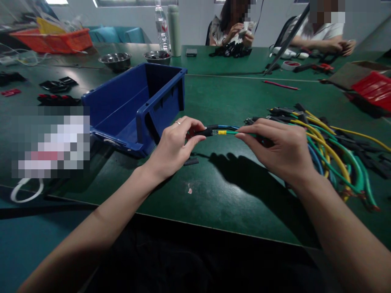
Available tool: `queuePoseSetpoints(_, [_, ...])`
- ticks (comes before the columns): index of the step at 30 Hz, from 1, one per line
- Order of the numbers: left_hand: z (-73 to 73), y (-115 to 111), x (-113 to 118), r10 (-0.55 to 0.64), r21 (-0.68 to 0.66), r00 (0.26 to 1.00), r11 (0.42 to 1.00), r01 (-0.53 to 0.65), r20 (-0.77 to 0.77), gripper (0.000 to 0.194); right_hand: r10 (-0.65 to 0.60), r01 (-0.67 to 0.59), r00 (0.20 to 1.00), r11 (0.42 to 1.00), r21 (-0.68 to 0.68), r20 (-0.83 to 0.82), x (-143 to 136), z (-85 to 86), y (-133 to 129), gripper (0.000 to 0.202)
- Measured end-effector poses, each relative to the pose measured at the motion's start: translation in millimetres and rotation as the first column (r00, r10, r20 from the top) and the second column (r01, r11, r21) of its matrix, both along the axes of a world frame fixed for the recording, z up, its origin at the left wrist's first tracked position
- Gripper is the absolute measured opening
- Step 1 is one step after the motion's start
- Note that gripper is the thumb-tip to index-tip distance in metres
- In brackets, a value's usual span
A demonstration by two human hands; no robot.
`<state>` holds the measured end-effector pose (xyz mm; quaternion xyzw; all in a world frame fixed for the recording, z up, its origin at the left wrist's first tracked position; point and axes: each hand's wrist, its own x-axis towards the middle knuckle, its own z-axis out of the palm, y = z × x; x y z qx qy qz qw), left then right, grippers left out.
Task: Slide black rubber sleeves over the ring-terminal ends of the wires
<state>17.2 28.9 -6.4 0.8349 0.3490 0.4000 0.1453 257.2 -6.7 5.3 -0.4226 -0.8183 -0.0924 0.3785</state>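
Between my two hands runs a cable [231, 132] with a green wire, a yellow band and a black sleeved end; a dark blue wire lies alongside it. My left hand [174, 140] pinches the black end between thumb and fingers. Farther along, my right hand [276, 146] grips the green part with thumb and forefinger; its other fingers are partly hidden. A short black tube piece [191, 161] lies on the table just below my left hand. Beside and beyond my right hand spreads a pile of yellow, green and blue cables [342, 158] with black connectors.
Left of my hands stands a blue plastic bin [139, 118]. Metal bowls [115, 61], a water bottle [161, 28] and an orange basket [58, 40] are farther back. Two people [233, 30] sit across the green table [220, 211]. Red-and-grey containers [371, 87] stand at right.
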Motion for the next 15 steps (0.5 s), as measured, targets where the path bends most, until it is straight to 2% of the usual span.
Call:
queuePoseSetpoints(7, [-1.0,1.8,-0.6,0.018,0.023,0.999,1.0,-0.019,0.05,0.01,-0.014,0.014,1.0,1.0,0.026,0.002,0.6,3.4,-1.3,0.006])
queuePoseSetpoints(15, [-1.4,0.9,-0.3,-0.016,0.018,1.0,1.0,0.016,0.01,0.01,0.0,0.0,1.0,1.0,0.014,0.009,-0.1,2.5,-1.9,0.007])
